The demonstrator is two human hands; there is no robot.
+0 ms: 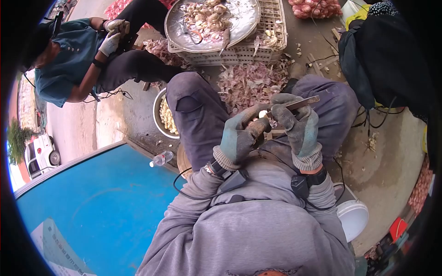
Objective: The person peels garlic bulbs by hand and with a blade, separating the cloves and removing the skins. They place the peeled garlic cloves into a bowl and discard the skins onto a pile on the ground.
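Observation:
Both my hands wear dirty grey-and-teal work gloves and meet above my lap. My left hand (244, 133) is closed around garlic, and a white garlic clove (263, 113) shows at its fingertips. In my right hand (298, 126) is a knife (303, 102), its broad blade pointing up and to the right. The right fingers are close to the clove; whether the blade touches it is hidden. Beyond my hands, between my knees, lies a heap of garlic skins (248, 86).
A round tray (247, 14) with garlic rests on a plastic crate (275, 27). Left of my knee stands a bowl (155, 115) of peeled cloves, near a plastic bottle (161, 158). A co-worker (69, 60) sits at upper left. A white bucket (353, 218) stands at right.

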